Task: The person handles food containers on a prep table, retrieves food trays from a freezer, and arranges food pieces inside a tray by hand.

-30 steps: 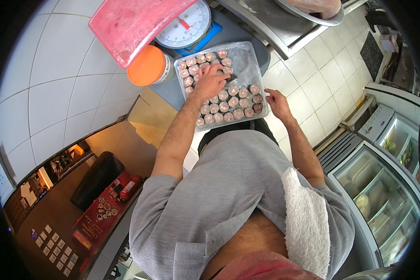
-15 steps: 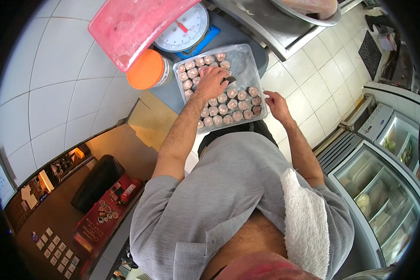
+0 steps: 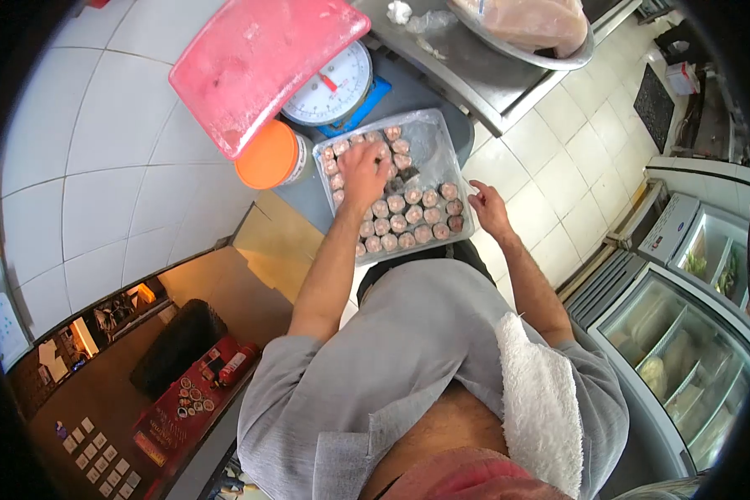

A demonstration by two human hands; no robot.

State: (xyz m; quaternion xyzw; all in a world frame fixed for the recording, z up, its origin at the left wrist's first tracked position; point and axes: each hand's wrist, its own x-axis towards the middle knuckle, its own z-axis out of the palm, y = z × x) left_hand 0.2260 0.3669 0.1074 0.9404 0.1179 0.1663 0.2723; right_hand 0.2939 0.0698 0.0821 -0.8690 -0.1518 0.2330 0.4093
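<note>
A clear plastic tray point(image 3: 442, 137) holds rows of round, dark-wrapped rolls point(image 3: 413, 214) with pale pink filling on top. My left hand point(image 3: 363, 173) is over the tray's upper left part, fingers bent down and closed among the rolls. What they grip is hidden by the hand. Just right of these fingers, a roll point(image 3: 407, 174) lies tilted, its dark side showing. Beside the tray's right rim is my right hand point(image 3: 489, 208), fingers loosely bent and apart, nothing visible in them. Whether it touches the rim I cannot tell.
Behind the tray stands a dial scale point(image 3: 329, 87) with a pink pan point(image 3: 262, 62). An orange-lidded tub point(image 3: 267, 156) is at the tray's left. A metal bowl point(image 3: 587, 50) of pale meat rests on a steel counter point(image 3: 492, 87). A glass-topped freezer point(image 3: 683, 350) is at right.
My left hand has shifted left and slightly down in view, uncovering rolls at the tray's top. The tray and its surroundings sit lower in view. My right hand remains by the rim.
</note>
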